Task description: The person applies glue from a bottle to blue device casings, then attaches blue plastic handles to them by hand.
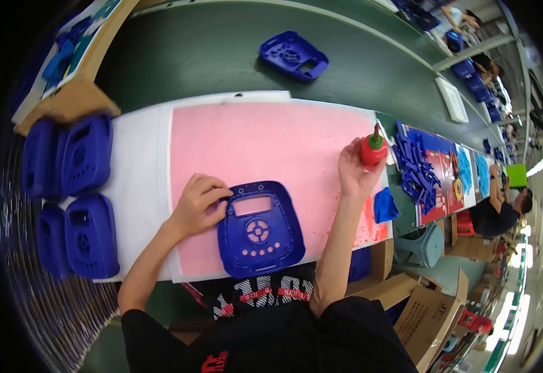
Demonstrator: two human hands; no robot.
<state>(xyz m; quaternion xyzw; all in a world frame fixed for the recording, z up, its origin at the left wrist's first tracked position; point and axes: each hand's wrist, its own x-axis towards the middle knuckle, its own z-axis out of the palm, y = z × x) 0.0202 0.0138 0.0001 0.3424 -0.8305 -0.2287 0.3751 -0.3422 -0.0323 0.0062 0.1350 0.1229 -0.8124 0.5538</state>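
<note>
A blue plastic housing (284,239) with a rectangular window, a round slotted pattern and a row of small holes lies at the near edge of a pink sheet (246,146). Its inner side with raised posts faces up. My left hand (198,205) is closed, thumb and fingers pinching the housing's upper left rim. Out to the right, my right hand (355,174) is wrapped round a small red squeeze bottle (374,155) with a green collar and dark nozzle. The bottle stands upright in the palm, nozzle up, apart from the housing.
Several blue housings (88,155) stand at the left on white sheeting. Another housing (293,56) lies on the green bench (203,50) beyond. To the right are a blue cloth (385,206), a pile of blue strips (415,171), a stool (422,245) and cardboard boxes (430,317). A co-worker (498,214) sits farther right.
</note>
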